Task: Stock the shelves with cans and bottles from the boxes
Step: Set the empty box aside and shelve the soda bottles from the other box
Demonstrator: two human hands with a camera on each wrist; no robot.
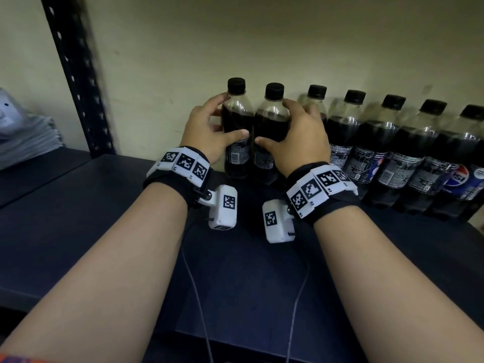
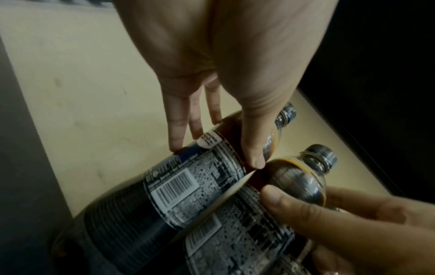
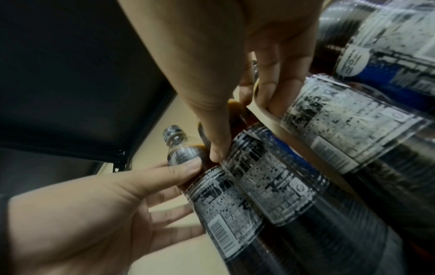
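Left hand grips bottle | right hand grips next bottle | dark shelf

Head view: from above and behind both forearms, facing forward and down at the shelf.
Left wrist view: close, along the palm.
Right wrist view: close, along the palm.
Shared: two end bottles.

A plain cream wall rises behind a dark navy shelf board. At the left stands a black perforated metal upright, blurred. Beyond it lies a stack of pale grey folded material. From the wrist views a dark upper shelf hangs overhead; light is dim
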